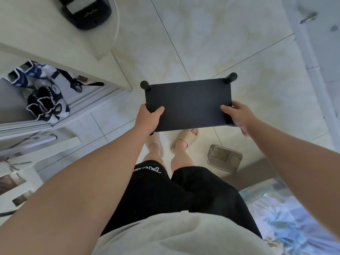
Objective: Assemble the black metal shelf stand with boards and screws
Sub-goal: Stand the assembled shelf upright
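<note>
1. Shelf stand, black, hangs above the tiled floor, carried flat in front of the person with its board top facing up.
2. Left hand grips the stand's near left corner, thumb laid on the top and fingers curled beneath.
3. Right hand grips the near right corner, thumb likewise on top.
4. Two round black legs show at the far corners.
5. A clear plastic container sits on the floor, just right of the person's beige slippers.
</note>
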Available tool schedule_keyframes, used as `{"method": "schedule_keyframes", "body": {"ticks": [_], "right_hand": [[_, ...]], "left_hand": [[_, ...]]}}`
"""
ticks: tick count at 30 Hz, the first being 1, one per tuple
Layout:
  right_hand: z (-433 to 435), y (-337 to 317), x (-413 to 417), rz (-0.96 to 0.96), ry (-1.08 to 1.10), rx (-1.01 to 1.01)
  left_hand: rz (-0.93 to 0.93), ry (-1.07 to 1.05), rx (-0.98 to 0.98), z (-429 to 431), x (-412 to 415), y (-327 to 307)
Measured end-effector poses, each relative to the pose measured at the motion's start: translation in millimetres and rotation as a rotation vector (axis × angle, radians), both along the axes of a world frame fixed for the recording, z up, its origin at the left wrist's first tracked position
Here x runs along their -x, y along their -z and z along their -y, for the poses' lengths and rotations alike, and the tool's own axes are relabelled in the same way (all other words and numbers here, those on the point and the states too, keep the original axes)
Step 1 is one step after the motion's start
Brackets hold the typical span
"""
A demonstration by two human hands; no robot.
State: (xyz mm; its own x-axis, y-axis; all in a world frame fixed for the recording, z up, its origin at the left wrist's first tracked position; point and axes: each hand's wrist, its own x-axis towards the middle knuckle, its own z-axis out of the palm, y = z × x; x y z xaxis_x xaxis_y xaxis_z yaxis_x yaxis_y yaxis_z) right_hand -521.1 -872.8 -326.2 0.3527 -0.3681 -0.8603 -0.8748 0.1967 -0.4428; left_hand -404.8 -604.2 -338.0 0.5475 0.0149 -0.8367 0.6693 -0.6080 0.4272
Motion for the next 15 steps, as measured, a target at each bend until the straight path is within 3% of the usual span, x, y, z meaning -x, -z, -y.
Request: {"method": "schedule_keyframes", "body": {"ticks": [9, 15], "right_hand": [[61, -68, -34, 0.141, 0.0, 0.149], [116, -90, -99, 0.211, 0.063, 0.216]], "left_hand": [[0.167, 0.055, 0.111, 75, -71, -66], [0.21, 0.096, 0.167, 133, -147, -78]]}}
